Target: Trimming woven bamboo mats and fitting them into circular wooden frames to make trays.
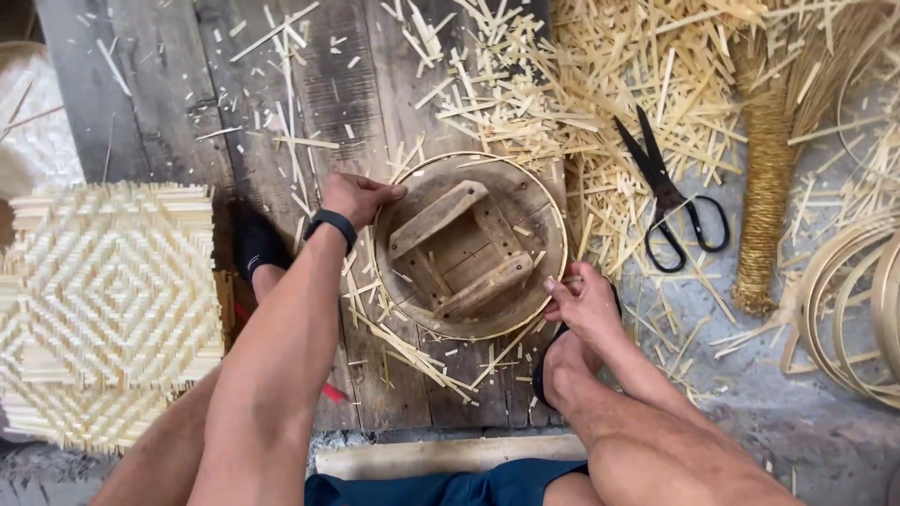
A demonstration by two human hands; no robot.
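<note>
Seated on the floor with knees drawn up, I work over weathered wooden planks [187, 103]. Nearest on the left lies a square woven bamboo mat [108, 300] with a diamond pattern. Between my feet sits the round wooden mould [469, 245], braced inside with crossed slats, a thin bamboo hoop [553, 201] running around its rim. My right hand [583, 302] pinches that hoop at the near right edge, thumb and fingers closed on the strip; my left hand [354, 197], wrist in a black band [330, 223], curls over the far left edge, fingers narrow and pressing the rim. Both forearms reach forward, elbows bent. The mould looks stiff and solid, fairly heavy; the hoop looks light and springy, likely to split if bent sharply, so the rim is the place to grip it. Beyond, on the right, black scissors [670, 201] lie among pale bamboo offcuts [600, 75], with coiled hoops [858, 309] at the right.
</note>
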